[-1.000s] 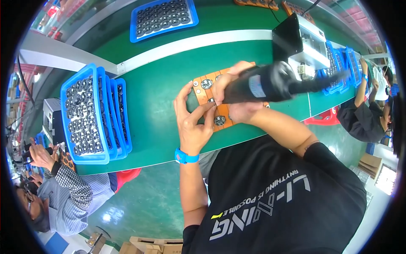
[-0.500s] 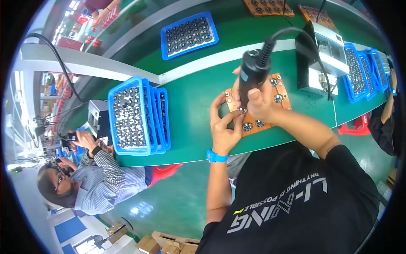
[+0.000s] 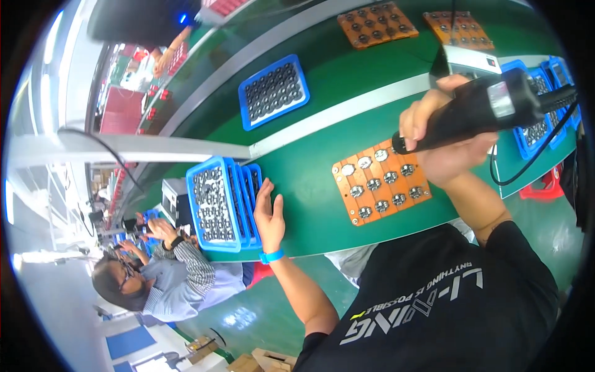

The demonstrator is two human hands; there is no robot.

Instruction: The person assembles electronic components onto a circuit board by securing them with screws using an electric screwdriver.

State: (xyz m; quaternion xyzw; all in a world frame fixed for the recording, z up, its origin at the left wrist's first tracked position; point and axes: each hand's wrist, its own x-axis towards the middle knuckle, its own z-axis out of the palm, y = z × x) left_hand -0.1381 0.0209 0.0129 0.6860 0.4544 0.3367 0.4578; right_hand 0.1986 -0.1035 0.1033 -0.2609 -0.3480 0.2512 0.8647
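Note:
In my right hand [image 3: 443, 139] is a black corded electric screwdriver [image 3: 477, 111], tilted sideways, with its cord end to the right. Its front end is over the far right corner of an orange fixture board [image 3: 385, 191], apparently above it; the tip is hard to make out. Rows of small round metal parts sit in the board, some shinier on the far row. My left hand [image 3: 269, 218] is stretched out, fingers extended and empty, beside a stack of blue trays [image 3: 233, 204]. Whether it touches the trays I cannot tell. The top tray is filled with similar metal parts.
A blue tray [image 3: 245, 104] of dark round parts lies beyond the pale rail, with orange boards [image 3: 379, 26] farther right. Past the screwdriver stand a white and black device [image 3: 466, 60] and more blue trays [image 3: 528, 149]. A person in a striped top [image 3: 201, 288] sits at the left.
My left hand has left the board and moved left to the tray stack. My right hand has lifted the screwdriver off the board, rightward, tipping it from upright to sideways.

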